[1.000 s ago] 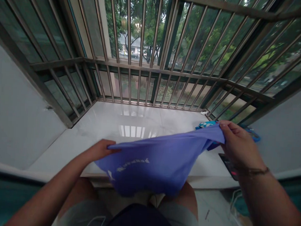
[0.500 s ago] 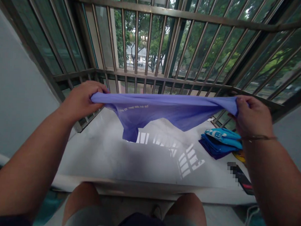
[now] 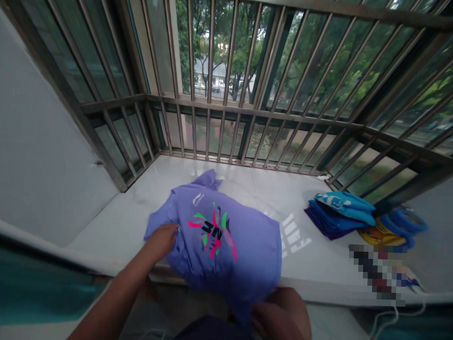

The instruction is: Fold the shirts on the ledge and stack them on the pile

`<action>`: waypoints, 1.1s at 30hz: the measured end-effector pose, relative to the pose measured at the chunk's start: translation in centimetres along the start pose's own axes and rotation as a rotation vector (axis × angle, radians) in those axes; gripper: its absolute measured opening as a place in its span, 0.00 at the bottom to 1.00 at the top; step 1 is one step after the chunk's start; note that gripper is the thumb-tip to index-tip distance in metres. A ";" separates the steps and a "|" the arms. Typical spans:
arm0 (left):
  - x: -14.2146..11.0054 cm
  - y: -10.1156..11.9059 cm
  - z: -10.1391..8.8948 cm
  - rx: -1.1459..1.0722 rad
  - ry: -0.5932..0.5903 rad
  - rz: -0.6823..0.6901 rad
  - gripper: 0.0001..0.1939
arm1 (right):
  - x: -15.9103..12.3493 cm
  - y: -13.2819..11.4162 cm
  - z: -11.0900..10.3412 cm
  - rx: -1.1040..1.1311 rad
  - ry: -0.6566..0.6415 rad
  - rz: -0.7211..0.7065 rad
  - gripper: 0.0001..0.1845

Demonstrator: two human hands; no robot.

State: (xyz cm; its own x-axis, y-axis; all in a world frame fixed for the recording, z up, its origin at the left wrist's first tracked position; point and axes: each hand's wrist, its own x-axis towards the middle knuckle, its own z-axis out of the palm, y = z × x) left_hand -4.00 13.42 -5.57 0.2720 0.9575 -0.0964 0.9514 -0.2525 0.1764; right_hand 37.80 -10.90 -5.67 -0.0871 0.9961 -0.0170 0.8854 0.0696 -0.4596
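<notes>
Purple printed shirt (image 3: 246, 235), spread over the white sill (image 3: 135, 221), its near part overhanging the edge. The left hand (image 3: 162, 242) pinches bunched fabric at its left side; the right hand (image 3: 271, 318) meets its near corner, grip unclear. Folded blue clothes (image 3: 338, 213) lie right.

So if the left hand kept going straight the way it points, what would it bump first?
The left hand would meet the purple shirt, right at its fingers. Beyond, maybe the window bars; depth is unclear.
</notes>
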 end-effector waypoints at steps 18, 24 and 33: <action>3.4 10.1 5.5 -0.071 -0.051 0.787 0.39 | 12.8 -1.9 1.5 -0.368 0.100 0.008 0.18; 2.2 8.7 6.0 -0.081 -0.011 0.789 0.32 | 13.0 1.1 2.2 -0.340 0.110 -0.003 0.25; 1.9 -4.9 3.2 0.068 0.124 -0.031 0.26 | 10.8 7.4 2.1 -0.419 0.066 0.165 0.35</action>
State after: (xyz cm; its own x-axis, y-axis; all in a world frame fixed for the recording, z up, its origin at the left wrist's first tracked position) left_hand -7.68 16.03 -9.76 0.2264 0.9738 0.0213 0.9678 -0.2274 0.1078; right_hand 42.42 0.22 -11.10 0.0879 0.9961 0.0030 0.9946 -0.0875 -0.0561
